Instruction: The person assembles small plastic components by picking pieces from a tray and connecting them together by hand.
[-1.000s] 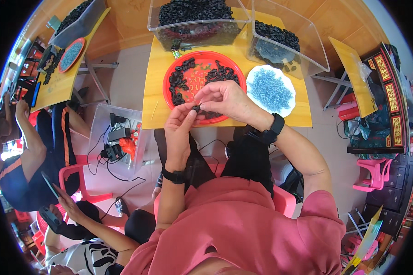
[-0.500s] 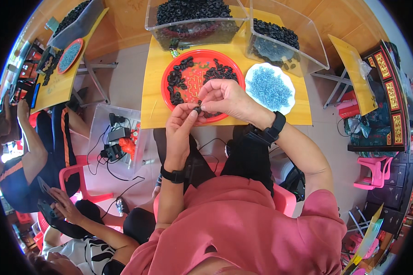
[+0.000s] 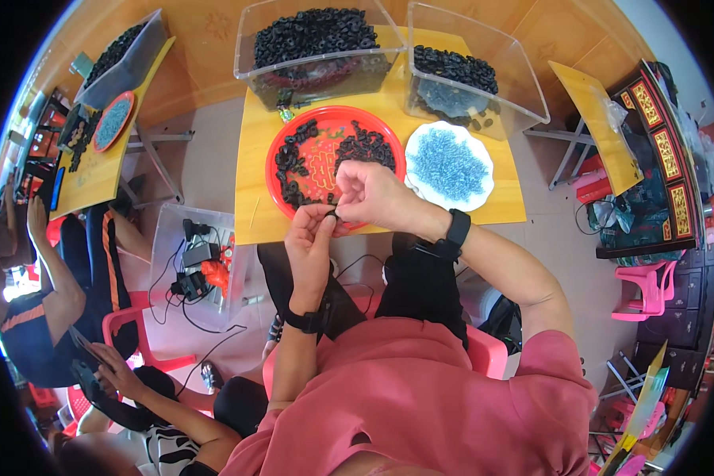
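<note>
Over the near edge of a round red tray (image 3: 273, 186), my two hands meet fingertip to fingertip. My left hand (image 3: 311, 238) pinches a small black part (image 3: 332, 213), mostly hidden by the fingers. Against that same part press the thumb and forefinger of my right hand (image 3: 379, 196); whether they hold a separate tiny piece is too small to tell. Small black ring-shaped pieces (image 3: 365, 147) lie in heaps around the tray. Right of it, a white scalloped plate (image 3: 488, 168) carries many small pale-blue translucent pieces (image 3: 450, 163).
Two clear plastic bins (image 3: 317, 57) (image 3: 523, 95) of black parts stand at the back of the yellow table (image 3: 250, 170). A thin stick (image 3: 255, 213) lies at its left. On the floor, another clear bin (image 3: 163, 254) holds cables. People sit at left, one holding a phone (image 3: 83, 343).
The whole view has shifted, so the table appears lower and farther left. My hands stay together at the tray's near edge, the right fingers curled a little more.
</note>
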`<action>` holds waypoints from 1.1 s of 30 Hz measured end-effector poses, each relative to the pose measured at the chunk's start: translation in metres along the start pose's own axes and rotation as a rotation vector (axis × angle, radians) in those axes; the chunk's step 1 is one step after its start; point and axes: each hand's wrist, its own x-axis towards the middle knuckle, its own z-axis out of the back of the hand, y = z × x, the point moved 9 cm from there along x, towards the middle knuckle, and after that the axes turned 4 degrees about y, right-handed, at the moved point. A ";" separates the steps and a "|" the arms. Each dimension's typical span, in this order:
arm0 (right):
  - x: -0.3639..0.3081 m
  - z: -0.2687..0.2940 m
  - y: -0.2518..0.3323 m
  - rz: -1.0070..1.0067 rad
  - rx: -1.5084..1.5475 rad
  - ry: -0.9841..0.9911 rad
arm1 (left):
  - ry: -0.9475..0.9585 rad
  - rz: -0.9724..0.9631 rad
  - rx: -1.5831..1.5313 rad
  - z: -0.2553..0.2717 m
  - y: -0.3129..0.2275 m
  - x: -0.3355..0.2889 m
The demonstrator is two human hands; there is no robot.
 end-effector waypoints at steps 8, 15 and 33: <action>-0.016 -0.024 0.050 0.382 -0.469 -0.279 | -0.143 0.039 -0.152 0.021 0.017 0.001; -0.016 -0.048 0.055 0.505 -0.812 -0.366 | -0.186 0.113 -0.253 0.035 0.022 0.002; -0.013 -0.053 0.056 0.575 -0.983 -0.383 | -0.099 0.179 -0.184 0.038 0.024 0.010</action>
